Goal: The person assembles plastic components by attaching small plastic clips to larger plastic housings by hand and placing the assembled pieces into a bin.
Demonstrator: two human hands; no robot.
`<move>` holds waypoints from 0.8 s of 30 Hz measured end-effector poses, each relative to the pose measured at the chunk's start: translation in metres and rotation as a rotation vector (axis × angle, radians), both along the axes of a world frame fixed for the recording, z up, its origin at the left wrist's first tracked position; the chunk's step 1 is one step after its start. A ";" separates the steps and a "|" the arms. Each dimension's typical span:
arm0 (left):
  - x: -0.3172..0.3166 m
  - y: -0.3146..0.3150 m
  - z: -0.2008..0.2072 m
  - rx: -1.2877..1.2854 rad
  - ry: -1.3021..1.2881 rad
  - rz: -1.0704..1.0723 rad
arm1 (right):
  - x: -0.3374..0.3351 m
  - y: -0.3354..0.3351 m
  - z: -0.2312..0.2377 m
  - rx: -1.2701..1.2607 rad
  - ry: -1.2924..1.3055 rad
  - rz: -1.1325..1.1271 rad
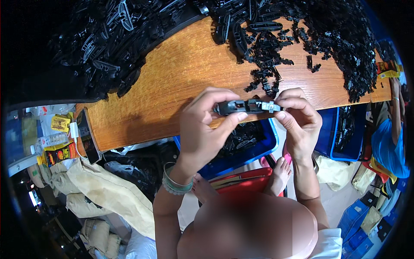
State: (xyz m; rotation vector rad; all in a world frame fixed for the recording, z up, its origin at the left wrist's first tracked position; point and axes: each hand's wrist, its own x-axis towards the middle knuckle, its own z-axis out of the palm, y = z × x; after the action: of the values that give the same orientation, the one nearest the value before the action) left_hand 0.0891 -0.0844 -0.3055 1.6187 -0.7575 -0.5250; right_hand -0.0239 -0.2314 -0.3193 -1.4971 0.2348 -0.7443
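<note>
Black plastic clip [241,106] sits mid-frame, long axis left-right, left hand [206,129] and right hand [299,118] each pinching an end above the desk [172,82].

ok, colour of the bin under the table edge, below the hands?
Blue: the plastic bin holds black parts. Only the head view shows it.

Wooden table [181,82], piles of black plastic parts [345,47], blue bins [258,151], sacks [108,190]

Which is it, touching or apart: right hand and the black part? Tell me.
Touching. The head view shows the right hand pinching the grey end of the black part between thumb and fingers, while the left hand grips its other end.
</note>
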 end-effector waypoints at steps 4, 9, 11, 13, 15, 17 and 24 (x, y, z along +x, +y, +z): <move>-0.020 -0.001 -0.006 -0.162 0.142 0.060 | -0.002 0.022 0.008 0.331 0.127 -0.018; -0.027 0.000 -0.003 -0.216 0.179 0.050 | -0.002 0.023 0.008 0.218 0.121 -0.026; -0.029 -0.003 -0.003 -0.351 0.395 0.129 | -0.001 0.023 0.007 0.208 0.166 -0.010; -0.022 -0.003 0.000 -0.310 0.434 0.071 | 0.001 0.021 0.006 0.002 0.132 0.021; -0.016 0.000 -0.006 -0.228 0.366 0.021 | 0.002 0.022 0.006 0.019 0.135 0.037; -0.014 0.004 -0.007 -0.146 0.297 -0.028 | 0.003 0.021 0.003 -0.172 0.156 -0.028; -0.014 0.004 -0.006 -0.087 0.410 0.023 | 0.003 0.014 0.001 -0.729 0.092 -0.134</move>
State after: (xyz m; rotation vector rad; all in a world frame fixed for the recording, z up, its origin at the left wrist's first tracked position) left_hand 0.0750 -0.0806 -0.3112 1.3771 -0.4481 -0.7673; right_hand -0.0207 -0.2172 -0.3187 -2.2249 0.1363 -0.9230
